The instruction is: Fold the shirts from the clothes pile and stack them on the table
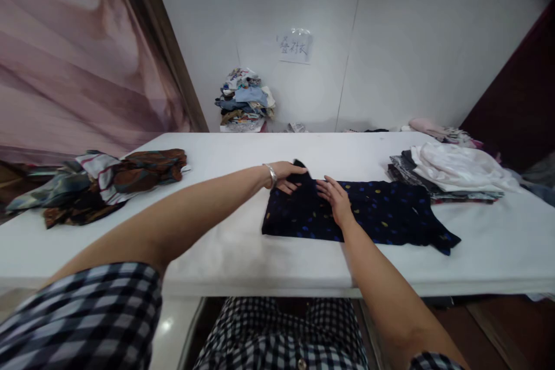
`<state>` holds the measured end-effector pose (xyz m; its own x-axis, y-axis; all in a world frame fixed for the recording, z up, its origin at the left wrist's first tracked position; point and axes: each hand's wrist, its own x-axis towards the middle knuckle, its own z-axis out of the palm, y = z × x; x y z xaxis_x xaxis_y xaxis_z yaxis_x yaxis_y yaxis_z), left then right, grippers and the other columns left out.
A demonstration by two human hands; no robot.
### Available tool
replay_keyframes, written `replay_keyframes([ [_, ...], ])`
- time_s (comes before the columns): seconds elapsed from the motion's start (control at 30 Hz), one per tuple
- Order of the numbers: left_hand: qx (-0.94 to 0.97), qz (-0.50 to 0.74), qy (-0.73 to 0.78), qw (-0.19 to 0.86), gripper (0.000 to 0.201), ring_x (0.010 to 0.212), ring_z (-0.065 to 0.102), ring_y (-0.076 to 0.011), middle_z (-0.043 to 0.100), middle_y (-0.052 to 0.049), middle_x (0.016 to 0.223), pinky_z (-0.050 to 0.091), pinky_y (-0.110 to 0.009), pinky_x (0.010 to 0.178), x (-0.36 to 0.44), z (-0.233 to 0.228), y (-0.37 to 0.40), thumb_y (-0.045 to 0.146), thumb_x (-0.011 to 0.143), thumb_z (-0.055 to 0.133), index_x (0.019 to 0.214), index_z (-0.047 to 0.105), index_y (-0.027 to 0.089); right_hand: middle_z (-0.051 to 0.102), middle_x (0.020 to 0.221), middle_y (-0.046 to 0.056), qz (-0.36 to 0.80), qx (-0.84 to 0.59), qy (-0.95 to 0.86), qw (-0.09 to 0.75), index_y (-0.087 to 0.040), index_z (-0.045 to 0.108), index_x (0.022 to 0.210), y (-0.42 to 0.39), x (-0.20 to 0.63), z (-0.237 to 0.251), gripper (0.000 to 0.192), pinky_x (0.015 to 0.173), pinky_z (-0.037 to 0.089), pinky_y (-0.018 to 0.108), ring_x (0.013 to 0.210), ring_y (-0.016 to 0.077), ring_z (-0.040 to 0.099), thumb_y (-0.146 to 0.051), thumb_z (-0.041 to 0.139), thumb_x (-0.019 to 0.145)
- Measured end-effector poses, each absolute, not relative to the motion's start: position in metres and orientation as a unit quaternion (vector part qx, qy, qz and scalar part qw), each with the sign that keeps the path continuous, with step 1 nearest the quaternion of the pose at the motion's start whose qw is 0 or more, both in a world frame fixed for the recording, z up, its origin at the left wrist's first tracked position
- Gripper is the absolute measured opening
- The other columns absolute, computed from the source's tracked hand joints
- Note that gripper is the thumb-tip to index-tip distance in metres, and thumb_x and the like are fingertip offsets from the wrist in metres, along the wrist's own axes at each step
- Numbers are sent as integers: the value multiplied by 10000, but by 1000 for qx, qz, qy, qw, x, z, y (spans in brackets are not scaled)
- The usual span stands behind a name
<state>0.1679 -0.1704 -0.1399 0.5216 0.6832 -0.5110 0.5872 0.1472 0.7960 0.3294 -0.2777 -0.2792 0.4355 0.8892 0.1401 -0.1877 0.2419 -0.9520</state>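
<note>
A dark navy shirt with small blue and yellow spots lies lengthwise in a long folded strip on the white table. At its left part, my left hand, with a silver bracelet at the wrist, pinches a lifted flap of the cloth between thumb and fingers. My right hand rests on the middle of the shirt, its fingers stretched out and apart beside the raised flap. The shirt's right end tapers to a loose corner that points toward the front edge.
Crumpled garments lie at the table's left. Folded clothes with a white garment on top are stacked at the right. Behind the table rises a heap of clothes near a wall sign. A pink curtain hangs left.
</note>
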Motion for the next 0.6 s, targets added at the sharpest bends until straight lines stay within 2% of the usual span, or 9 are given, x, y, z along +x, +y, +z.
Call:
replay_keyframes([
  [0.07, 669, 72, 448, 588, 787, 760, 707, -211, 698, -187, 1122, 565, -300, 632, 191, -160, -183, 485, 765, 690, 1409, 386, 151, 677, 1219, 86, 427, -473, -297, 711, -250, 553, 1310, -277, 337, -278, 600, 942, 486, 432, 1113, 268, 634, -564, 589, 801],
  [0.13, 709, 148, 452, 520, 883, 890, 703, -222, 656, -180, 1231, 565, -313, 727, 197, -179, -186, 483, 762, 697, 1476, 273, 180, 668, 1241, 75, 455, -473, -254, 710, -265, 537, 1327, -276, 343, -278, 600, 949, 482, 422, 1139, 263, 621, -564, 575, 809],
  [0.23, 742, 222, 490, 400, 810, 1119, 626, -250, 581, -154, 1355, 499, -325, 916, 174, -200, -176, 440, 755, 712, 1444, 362, 196, 645, 1282, 63, 468, -476, -238, 705, -274, 550, 1320, -273, 346, -280, 585, 999, 454, 414, 1208, 257, 579, -529, 612, 797],
  [0.3, 719, 235, 545, 362, 792, 1207, 568, -275, 528, -157, 1410, 465, -336, 963, 149, -210, -165, 432, 737, 726, 1420, 404, 194, 645, 1282, 61, 462, -485, -247, 700, -268, 570, 1306, -270, 345, -282, 588, 1041, 421, 411, 1241, 257, 555, -504, 653, 774],
  [0.37, 679, 226, 601, 356, 793, 1135, 612, -288, 584, -191, 1330, 505, -353, 879, 128, -219, -159, 452, 731, 723, 1401, 424, 150, 635, 1293, 57, 452, -494, -259, 696, -266, 579, 1303, -267, 344, -285, 595, 1069, 393, 417, 1266, 259, 532, -496, 670, 762],
  [0.47, 642, 193, 622, 405, 656, 840, 696, -284, 718, -202, 994, 542, -360, 656, 117, -233, -161, 485, 726, 709, 1218, 573, 73, 603, 1338, 49, 441, -497, -265, 699, -279, 573, 1314, -264, 343, -289, 604, 1089, 368, 437, 1297, 262, 502, -508, 666, 763],
  [0.53, 635, 187, 609, 437, 472, 724, 694, -257, 734, -153, 833, 538, -340, 599, 123, -238, -167, 453, 703, 730, 1012, 663, 103, 583, 1364, 51, 439, -492, -263, 704, -279, 573, 1312, -264, 344, -290, 607, 1101, 351, 446, 1309, 265, 488, -505, 672, 758],
  [0.6, 637, 200, 592, 452, 329, 709, 692, -232, 736, -110, 796, 543, -318, 616, 130, -236, -174, 377, 683, 742, 903, 673, 142, 566, 1385, 56, 438, -476, -263, 716, -274, 579, 1294, -266, 344, -288, 601, 1103, 349, 440, 1313, 265, 485, -486, 691, 743],
])
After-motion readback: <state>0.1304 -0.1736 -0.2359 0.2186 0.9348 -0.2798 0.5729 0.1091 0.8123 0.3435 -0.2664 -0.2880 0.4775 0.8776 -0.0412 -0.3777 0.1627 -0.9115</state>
